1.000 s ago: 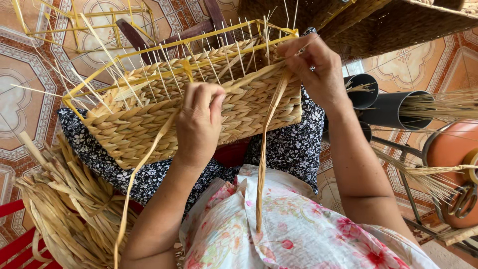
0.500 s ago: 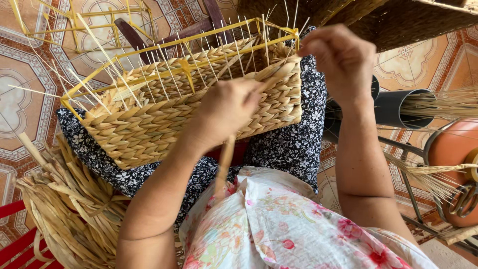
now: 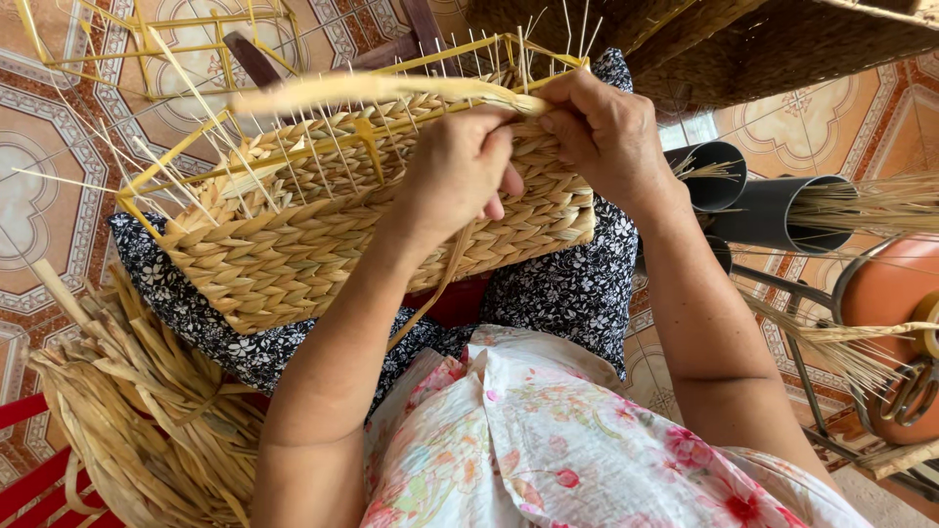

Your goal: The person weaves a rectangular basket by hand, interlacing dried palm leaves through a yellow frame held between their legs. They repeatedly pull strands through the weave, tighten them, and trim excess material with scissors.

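A half-woven straw basket on a yellow wire frame rests on my lap. My left hand grips a flat straw strand at the basket's upper rim; the strand stretches left along the rim. My right hand pinches the same strand at the rim's right corner, fingertips touching the left hand's. Thin white wire uprights stick up from the rim beside both hands. A loose end of straw hangs under my left wrist.
A bundle of dried straw lies at lower left. Another yellow wire frame sits on the patterned tile floor. Dark tubes holding thin reeds and an orange pot stand at right. Woven baskets sit at top right.
My left hand rose from the basket's front face to the top rim, pulling the hanging strand up and laying it along the rim. My right hand stayed at the right corner.
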